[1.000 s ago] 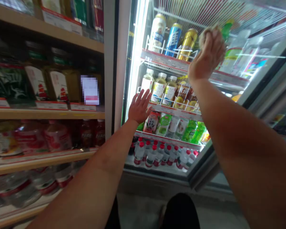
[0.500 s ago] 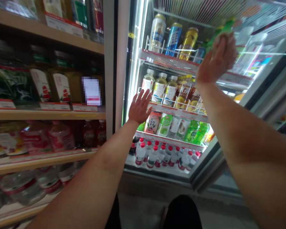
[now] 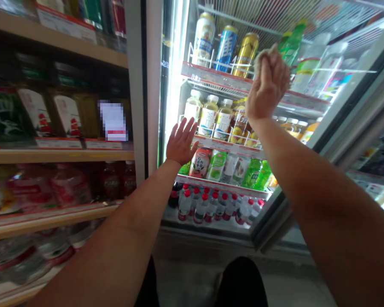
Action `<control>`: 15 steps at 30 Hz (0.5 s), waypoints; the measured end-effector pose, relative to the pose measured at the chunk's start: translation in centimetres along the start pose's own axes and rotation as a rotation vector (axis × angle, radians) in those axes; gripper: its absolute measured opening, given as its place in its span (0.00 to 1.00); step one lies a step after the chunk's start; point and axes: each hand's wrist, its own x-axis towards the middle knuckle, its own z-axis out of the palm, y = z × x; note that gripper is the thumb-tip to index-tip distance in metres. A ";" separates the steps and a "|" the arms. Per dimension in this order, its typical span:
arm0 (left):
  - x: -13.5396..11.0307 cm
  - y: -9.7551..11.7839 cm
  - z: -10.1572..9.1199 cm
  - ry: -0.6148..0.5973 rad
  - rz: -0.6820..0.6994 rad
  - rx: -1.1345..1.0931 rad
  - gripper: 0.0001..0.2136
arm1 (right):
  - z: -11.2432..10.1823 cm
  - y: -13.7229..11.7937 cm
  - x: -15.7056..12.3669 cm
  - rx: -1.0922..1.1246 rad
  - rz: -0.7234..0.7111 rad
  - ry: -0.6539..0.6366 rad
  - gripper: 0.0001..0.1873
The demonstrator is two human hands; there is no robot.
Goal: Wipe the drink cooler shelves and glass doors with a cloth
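In right hand (image 3: 266, 91): cloth (image 3: 260, 61), above left hand (image 3: 181, 143)

The right hand (image 3: 265, 90) partly hides the cloth (image 3: 260, 59), its far side unseen.

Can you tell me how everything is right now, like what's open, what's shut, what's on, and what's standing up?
Left hand: open, fingers spread
Right hand: holding the cloth
Cloth: bunched up
Fridge light: on
Fridge door: can't tell for sure if it's shut
Blue can: standing
Gold can: standing
White-capped bottles: capped, standing
Red-capped bottles: capped, standing
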 end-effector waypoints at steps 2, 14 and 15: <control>0.0 0.0 0.0 0.010 0.008 0.011 0.30 | -0.6 -1.4 -0.8 0.025 -0.240 -0.232 0.24; 0.0 0.0 0.1 0.017 0.003 0.008 0.29 | -2.9 3.5 -1.6 -0.138 -0.148 -0.069 0.25; 0.0 0.0 0.1 0.021 0.005 0.014 0.29 | -3.3 3.1 -2.1 -0.135 -0.245 -0.148 0.23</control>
